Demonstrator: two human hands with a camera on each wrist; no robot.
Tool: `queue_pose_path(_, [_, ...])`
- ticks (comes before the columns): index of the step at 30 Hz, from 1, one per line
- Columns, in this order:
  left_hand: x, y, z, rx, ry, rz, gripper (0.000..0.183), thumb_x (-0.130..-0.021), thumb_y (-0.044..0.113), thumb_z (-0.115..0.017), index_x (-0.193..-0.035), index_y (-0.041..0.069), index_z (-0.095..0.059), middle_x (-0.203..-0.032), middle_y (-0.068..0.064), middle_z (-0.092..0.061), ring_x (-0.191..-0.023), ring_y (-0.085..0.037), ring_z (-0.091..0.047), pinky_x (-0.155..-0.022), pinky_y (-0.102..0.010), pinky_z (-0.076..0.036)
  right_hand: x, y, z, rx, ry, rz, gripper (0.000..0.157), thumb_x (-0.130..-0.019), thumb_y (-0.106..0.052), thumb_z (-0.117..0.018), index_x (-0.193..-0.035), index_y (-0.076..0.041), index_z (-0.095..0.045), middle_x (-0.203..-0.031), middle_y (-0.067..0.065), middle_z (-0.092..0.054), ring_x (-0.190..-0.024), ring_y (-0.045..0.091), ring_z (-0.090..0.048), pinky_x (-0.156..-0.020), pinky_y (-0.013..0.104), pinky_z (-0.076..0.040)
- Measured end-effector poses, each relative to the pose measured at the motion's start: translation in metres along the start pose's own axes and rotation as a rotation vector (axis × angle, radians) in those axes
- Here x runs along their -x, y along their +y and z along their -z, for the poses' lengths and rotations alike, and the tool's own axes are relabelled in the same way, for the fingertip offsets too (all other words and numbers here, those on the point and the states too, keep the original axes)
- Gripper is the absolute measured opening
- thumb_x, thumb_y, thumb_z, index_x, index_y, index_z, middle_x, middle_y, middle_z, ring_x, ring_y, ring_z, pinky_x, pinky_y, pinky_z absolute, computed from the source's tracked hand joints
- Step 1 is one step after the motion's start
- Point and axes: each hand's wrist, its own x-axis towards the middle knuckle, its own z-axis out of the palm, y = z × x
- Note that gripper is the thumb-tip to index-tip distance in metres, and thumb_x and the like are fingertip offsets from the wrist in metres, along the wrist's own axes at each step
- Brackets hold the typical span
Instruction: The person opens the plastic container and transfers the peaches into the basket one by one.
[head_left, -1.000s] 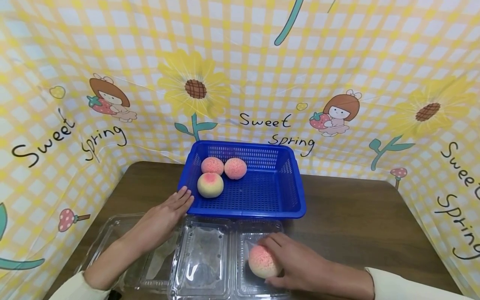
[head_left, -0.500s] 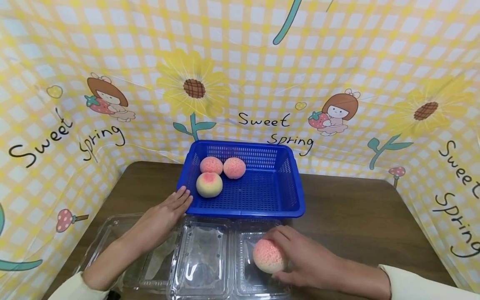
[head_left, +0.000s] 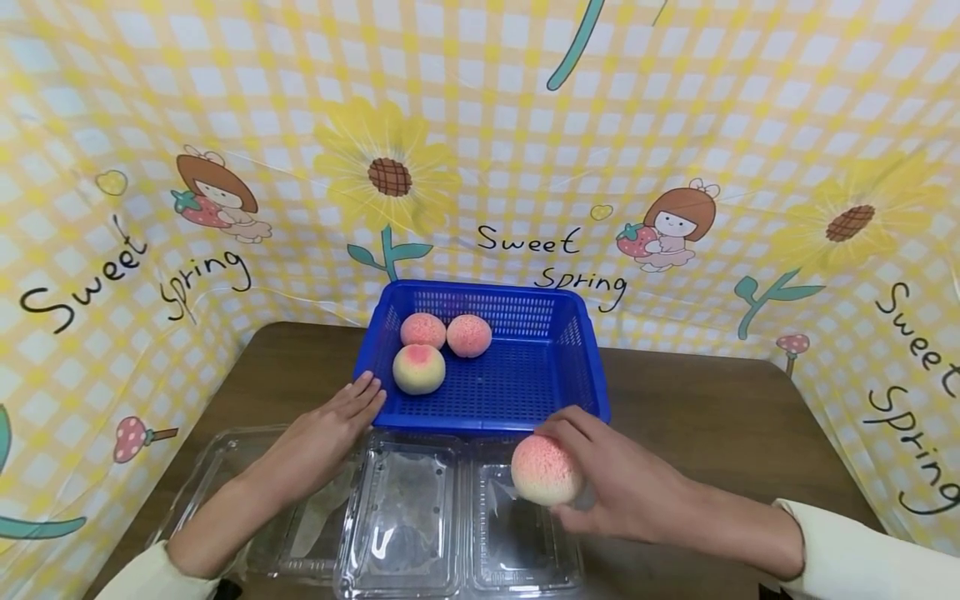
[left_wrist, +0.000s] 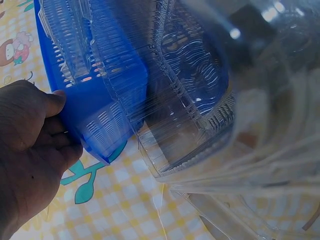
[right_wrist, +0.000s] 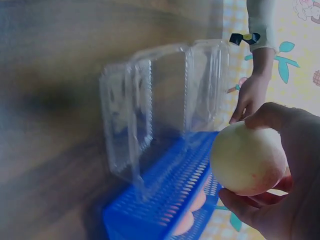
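Note:
My right hand (head_left: 626,475) grips a peach (head_left: 546,471), pink above and pale below, raised over the right clear plastic container near the basket's front edge. In the right wrist view, thumb and fingers curve round the peach (right_wrist: 247,160). My left hand (head_left: 318,450) rests against the left front corner of the blue basket (head_left: 480,429); its fingers look mostly straight from above. The left wrist view has the left hand (left_wrist: 30,150) touching the basket's side. Inside the basket lie a pale peach (head_left: 418,370) and two pinker peaches (head_left: 469,336), grouped at the left.
Clear plastic containers stand in front of the basket: a middle one (head_left: 405,517), a right one (head_left: 517,533) and a left one (head_left: 300,533) partly under my left forearm. The wooden table (head_left: 697,408) ends at a yellow checked cloth (head_left: 480,158) behind and at both sides.
My right hand has lifted the peach up from the right container and moved it slightly right and towards the basket. My left hand has stayed at the basket's corner.

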Motion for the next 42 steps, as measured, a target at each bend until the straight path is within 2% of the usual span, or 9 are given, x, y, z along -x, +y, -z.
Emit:
queue_pose_path(8, [0.0, 0.002, 0.0, 0.012, -0.008, 0.011, 0.054, -0.085, -0.007, -0.063, -0.137, -0.003, -0.049, -0.146, -0.023, -0.042, -0.139, -0.038, -0.035, -0.106, -0.05, -0.041, -0.022, 0.006, 0.02, 0.037, 0.0, -0.003, 0.071, -0.069, -0.043, -0.08, -0.127, -0.015, -0.052, -0.119, -0.005, -0.052, -0.101, 0.004, -0.055, -0.083, 0.021, -0.056])
queue_pose_path(14, [0.001, 0.003, -0.002, -0.001, 0.002, 0.009, 0.055, -0.084, -0.008, -0.064, -0.137, -0.004, -0.05, -0.146, -0.023, -0.042, -0.139, -0.038, -0.036, -0.106, -0.049, -0.041, -0.042, 0.014, 0.032, 0.017, 0.023, -0.056, 0.073, -0.07, -0.044, -0.082, -0.129, -0.014, -0.051, -0.119, -0.003, -0.052, -0.098, 0.008, -0.057, -0.078, 0.023, -0.056])
queue_pose_path(27, [0.0, 0.002, -0.001, -0.026, 0.008, 0.005, 0.056, -0.083, -0.007, -0.065, -0.137, -0.003, -0.049, -0.146, -0.023, -0.042, -0.139, -0.037, -0.036, -0.105, -0.048, -0.042, -0.081, 0.035, 0.036, 0.003, 0.063, -0.089, 0.067, -0.072, -0.037, -0.08, -0.128, -0.014, -0.051, -0.117, 0.0, -0.052, -0.099, 0.014, -0.055, -0.082, 0.032, -0.056])
queue_pose_path(33, [0.0, 0.001, -0.001, -0.033, 0.013, 0.004, 0.055, -0.084, -0.005, -0.065, -0.137, -0.002, -0.05, -0.145, -0.023, -0.044, -0.139, -0.037, -0.036, -0.106, -0.047, -0.042, -0.104, 0.046, 0.033, 0.009, 0.03, -0.079, 0.067, -0.072, -0.039, -0.079, -0.128, -0.014, -0.052, -0.118, 0.0, -0.053, -0.101, 0.015, -0.054, -0.081, 0.032, -0.055])
queue_pose_path(42, [0.001, 0.001, 0.001, -0.04, 0.014, -0.002, 0.055, -0.084, -0.004, -0.067, -0.136, -0.003, -0.05, -0.145, -0.024, -0.043, -0.138, -0.038, -0.037, -0.105, -0.047, -0.043, -0.142, 0.054, 0.028, 0.033, -0.069, -0.075, 0.066, -0.069, -0.044, -0.081, -0.122, -0.013, -0.056, -0.114, 0.001, -0.056, -0.095, 0.016, -0.058, -0.078, 0.031, -0.055])
